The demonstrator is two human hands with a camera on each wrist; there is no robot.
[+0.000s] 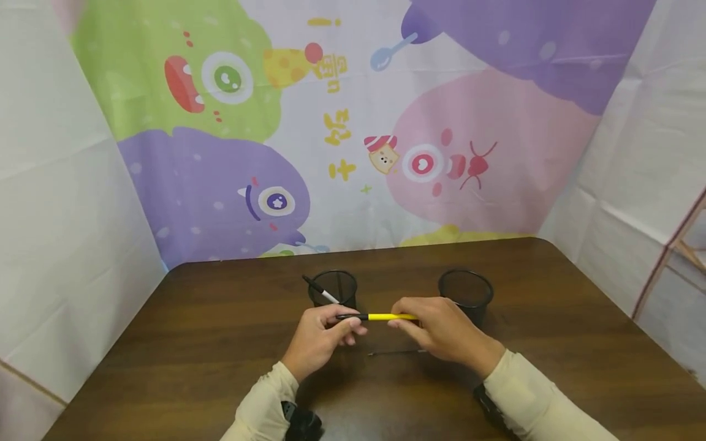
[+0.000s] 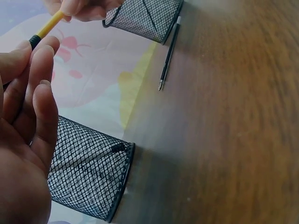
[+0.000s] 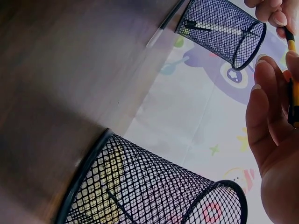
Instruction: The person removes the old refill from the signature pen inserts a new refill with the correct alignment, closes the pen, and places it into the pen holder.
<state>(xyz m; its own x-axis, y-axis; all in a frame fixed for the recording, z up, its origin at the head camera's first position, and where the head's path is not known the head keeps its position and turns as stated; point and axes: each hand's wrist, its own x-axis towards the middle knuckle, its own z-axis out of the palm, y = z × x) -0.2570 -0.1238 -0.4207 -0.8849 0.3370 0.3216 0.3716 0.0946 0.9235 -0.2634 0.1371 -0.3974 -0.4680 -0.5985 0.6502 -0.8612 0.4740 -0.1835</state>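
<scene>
Between both hands I hold a yellow ballpoint pen [image 1: 380, 317] level above the table. My left hand [image 1: 320, 337] pinches its black grip end between thumb and fingers. The yellow end is gripped by my right hand [image 1: 444, 327], where a black clip [image 3: 291, 100] shows in the right wrist view. Below the hands, a thin dark pen refill [image 2: 169, 56] with a metal tip and a pale end lies on the table. Close behind my left hand stands a black mesh pen cup [image 1: 355, 286] with a black-and-white pen [image 1: 318, 287] leaning in it.
A second black mesh pen cup [image 1: 466, 291] stands behind my right hand. The brown wooden table [image 1: 220, 324] meets a cartoon-printed cloth [image 1: 353, 214] at the back, with white cloth sides [image 1: 83, 153] at left and right.
</scene>
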